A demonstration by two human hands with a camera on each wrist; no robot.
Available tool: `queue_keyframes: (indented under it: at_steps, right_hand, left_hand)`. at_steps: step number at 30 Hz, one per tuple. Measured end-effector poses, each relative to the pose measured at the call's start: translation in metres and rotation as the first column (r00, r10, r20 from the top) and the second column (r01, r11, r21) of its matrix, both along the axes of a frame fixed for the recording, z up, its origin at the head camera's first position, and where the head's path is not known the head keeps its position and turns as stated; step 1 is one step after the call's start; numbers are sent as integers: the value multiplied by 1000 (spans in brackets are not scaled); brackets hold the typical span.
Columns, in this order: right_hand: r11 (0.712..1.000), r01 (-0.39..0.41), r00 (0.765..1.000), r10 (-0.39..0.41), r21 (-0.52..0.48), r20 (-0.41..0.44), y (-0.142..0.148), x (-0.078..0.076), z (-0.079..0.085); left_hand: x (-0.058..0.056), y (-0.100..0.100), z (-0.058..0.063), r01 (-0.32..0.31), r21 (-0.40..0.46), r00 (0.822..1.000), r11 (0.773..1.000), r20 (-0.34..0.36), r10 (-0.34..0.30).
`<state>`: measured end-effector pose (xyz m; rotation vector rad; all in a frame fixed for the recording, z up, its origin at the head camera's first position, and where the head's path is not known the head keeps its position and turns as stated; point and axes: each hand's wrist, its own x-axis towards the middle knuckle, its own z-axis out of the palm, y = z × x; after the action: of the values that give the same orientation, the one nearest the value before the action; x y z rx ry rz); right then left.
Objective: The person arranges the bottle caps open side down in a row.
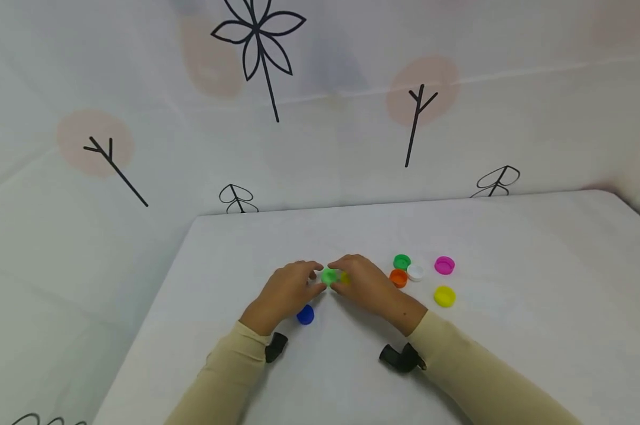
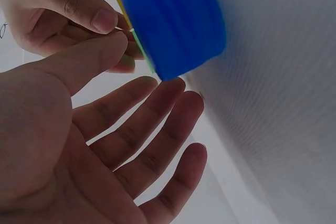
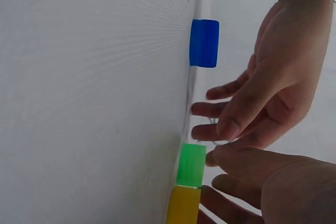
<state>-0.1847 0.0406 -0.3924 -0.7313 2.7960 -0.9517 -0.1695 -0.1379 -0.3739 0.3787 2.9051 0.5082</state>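
L sleeve point(image 1: 221, 375): beige, forearm coming in fr. bottom edge.
L wrist unit point(image 1: 276, 347): black, by the cuff, inner side.
L hand point(image 1: 287, 290): fingers loosely bent, spread in its wrist view; thumb & fingertips apart, pinching nothing. Tips point at lt green cap, just L of it; contact can't be told.
Blue cap point(image 1: 306, 314): on table, just R of L palm, below the thumb, nearer the person; large in L wrist view, w/ fingertips close under it.
Lt green cap point(image 1: 329, 276): on table btwn both hands, at the gap btwn R thumb & fingers, just past L fingertips.
Near yellow cap point(image 1: 345, 278): R of lt green cap, edge to edge or almost; partly hidden by R hand, inside its curve.
R hand point(image 1: 370, 287): thumb & fingers apart, gently curved abt the near yellow & lt green caps; no pinch seen, contact can't be told.
Orange cap point(image 1: 398, 278): just R of R hand.
R wrist unit point(image 1: 402, 358): black, by the R cuff.
Dk green cap point(image 1: 402, 262): right behind orange cap.
White cap point(image 1: 415, 272): close beside orange & dk green.
Magenta cap point(image 1: 444, 265): off to R, hollow side up.
Far yellow cap point(image 1: 444, 296): nearer the person than magenta, apart fr. it.
R sleeve point(image 1: 479, 369): beige, in fr. bottom R.
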Motion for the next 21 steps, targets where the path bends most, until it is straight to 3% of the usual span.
queue_keyframes:
  at_steps: [21]
  right_hand:
    - [1000, 11, 1000, -11, 10, -4, -5, -3, -7]
  left_hand:
    - [-1, 0, -3, 12, 0, 1000, 1000, -11, -12]
